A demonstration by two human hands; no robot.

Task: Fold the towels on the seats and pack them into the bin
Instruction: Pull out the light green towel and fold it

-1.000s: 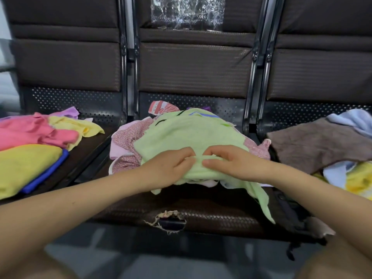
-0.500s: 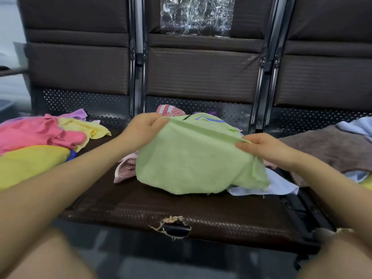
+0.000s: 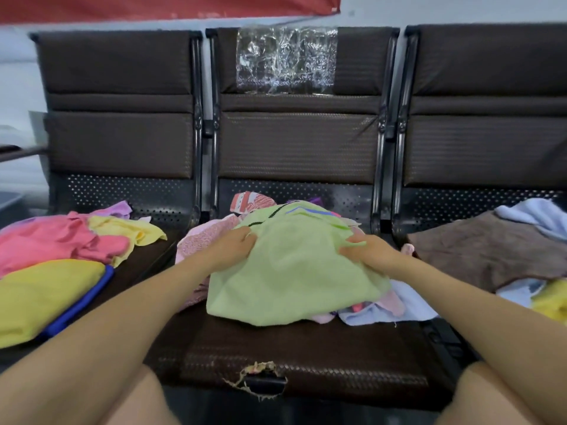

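Head view, left to right: on the left seat (image 3: 144, 268) lie a pink towel (image 3: 55, 240), a pale yellow one (image 3: 125, 230) and, nearer, a flat yellow towel (image 3: 40, 296) over a blue one (image 3: 79, 308). On the middle seat (image 3: 306, 357) the left hand (image 3: 233, 250) pinches the left edge of a green towel (image 3: 291, 271), fingers curled round the cloth; the right hand (image 3: 366, 251) grips the opposite edge the same way. The green towel drapes over a loose heap of pink and light blue towels (image 3: 408, 305).

No bin can be made out for certain, so packing is likely some way off.

Risks, as I judge them: the heap beneath is uneven, so a fold pressed down there would probably come out crooked or slide. Lifting the green towel may drag a towel underneath along with it, and the light blue one already lies close to the near right edge of the seat and could slip to the floor. The torn spot (image 3: 260, 378) at the near edge could snag a hanging corner. On the right seat a brown towel (image 3: 481, 250) and more blue and yellow ones wait unfolded.
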